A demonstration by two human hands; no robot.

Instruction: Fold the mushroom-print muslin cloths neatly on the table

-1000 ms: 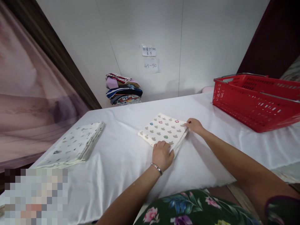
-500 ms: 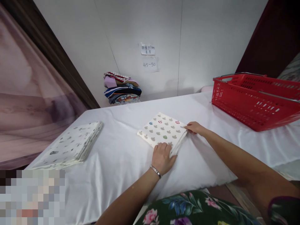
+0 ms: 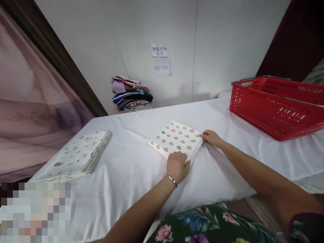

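Note:
A folded white cloth (image 3: 174, 137) lies at the middle of the table, printed with grey apple-like shapes and a few in red, blue and green. At its near corner is my left hand (image 3: 177, 167), fingers bent over the top and thumb against the layered side edge; a silvery band circles that wrist. My right hand (image 3: 210, 137) pinches the right corner between thumb and fingertips. The underside of the cloth is hidden. Further left rests a stack of folded white cloths (image 3: 78, 153) with dark small prints, apart from both hands.
A white sheet (image 3: 126, 192) covers the table. On the right stands a red plastic basket (image 3: 273, 113) with metal handles. Folded coloured fabrics (image 3: 132, 94) are piled by the wall, below two paper notes (image 3: 162, 67). A pinkish curtain (image 3: 37, 101) hangs at left.
My left hand has shifted slightly right, its thumb now closer to the cloth's edge. My right hand stays at the right corner; the cloth lies almost as before.

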